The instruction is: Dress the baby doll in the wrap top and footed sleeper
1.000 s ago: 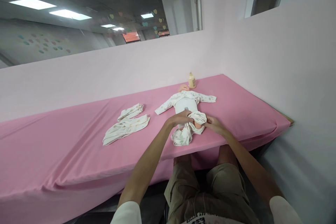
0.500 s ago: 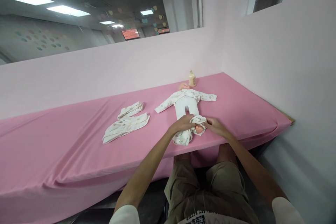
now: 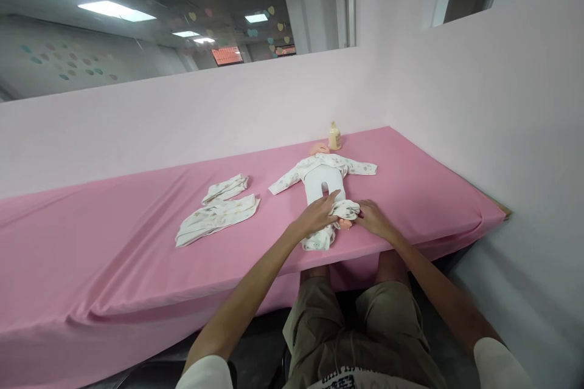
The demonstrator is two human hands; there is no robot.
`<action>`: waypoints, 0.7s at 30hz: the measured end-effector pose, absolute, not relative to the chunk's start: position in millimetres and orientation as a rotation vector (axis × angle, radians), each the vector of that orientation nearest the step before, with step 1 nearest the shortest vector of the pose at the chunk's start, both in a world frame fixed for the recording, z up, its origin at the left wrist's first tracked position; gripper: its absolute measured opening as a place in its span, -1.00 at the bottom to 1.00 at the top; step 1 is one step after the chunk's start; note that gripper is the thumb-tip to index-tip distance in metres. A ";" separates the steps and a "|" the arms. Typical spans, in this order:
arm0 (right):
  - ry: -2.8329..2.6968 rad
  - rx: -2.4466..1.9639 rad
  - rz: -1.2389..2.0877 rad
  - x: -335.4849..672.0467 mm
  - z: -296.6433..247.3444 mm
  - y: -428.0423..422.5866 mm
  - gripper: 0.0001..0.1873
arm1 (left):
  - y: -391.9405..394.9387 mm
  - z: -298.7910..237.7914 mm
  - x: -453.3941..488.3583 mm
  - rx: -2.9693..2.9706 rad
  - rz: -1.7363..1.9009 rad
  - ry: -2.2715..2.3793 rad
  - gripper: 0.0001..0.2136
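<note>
A baby doll (image 3: 319,148) lies on its back on the pink-covered table, head toward the wall. It wears a printed white top (image 3: 325,162) with the sleeves spread and white leggings or a white body below (image 3: 323,182). Bunched around one lower leg is a pair of printed baby pants (image 3: 345,209), with the doll's bare foot (image 3: 345,224) sticking out underneath. My left hand (image 3: 319,215) grips the bunched cloth from the left. From the right, my right hand (image 3: 373,217) pinches its other edge. More of the pants' fabric lies crumpled below my left hand.
A pale yellow pump bottle (image 3: 334,136) stands by the doll's head against the wall. Two folded printed baby garments (image 3: 218,219) lie to the left on the pink sheet (image 3: 123,243). The table's front edge runs just above my knees; a wall closes the right side.
The bunched pants leg has been drawn slightly up the doll's leg, and the foot now shows below the cloth rather than within it. Both hands stay on the fabric.
</note>
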State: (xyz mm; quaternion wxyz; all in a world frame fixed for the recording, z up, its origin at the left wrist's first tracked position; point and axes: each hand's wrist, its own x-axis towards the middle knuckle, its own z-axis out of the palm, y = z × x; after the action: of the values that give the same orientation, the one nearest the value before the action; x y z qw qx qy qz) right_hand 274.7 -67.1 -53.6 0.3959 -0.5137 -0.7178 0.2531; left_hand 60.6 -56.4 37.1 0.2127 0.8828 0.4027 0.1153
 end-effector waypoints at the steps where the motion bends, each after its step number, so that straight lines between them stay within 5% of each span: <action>1: -1.828 -1.298 0.639 277.1 -53.2 -69.8 -0.82 | -57.9 35.9 53.7 2.420 0.367 1.108 -0.33; 6: -1.713 -1.215 1.045 299.1 -29.7 -80.5 -0.54 | -73.7 27.0 4.6 2.210 0.520 1.127 -0.50; 14: -1.825 -1.307 1.008 271.6 3.8 -32.6 -0.76 | -68.6 14.2 -22.0 2.147 0.399 0.986 -0.79; 21: -2.097 -1.165 1.403 277.3 20.0 -26.9 -0.75 | -56.4 13.8 -24.8 2.081 0.555 1.054 -0.78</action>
State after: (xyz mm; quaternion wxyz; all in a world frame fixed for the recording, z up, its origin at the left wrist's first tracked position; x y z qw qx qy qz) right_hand 277.3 -26.9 20.0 0.1803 -0.4124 -0.7422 0.4966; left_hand -24.8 -56.4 13.8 0.3633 0.8085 0.4096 0.2158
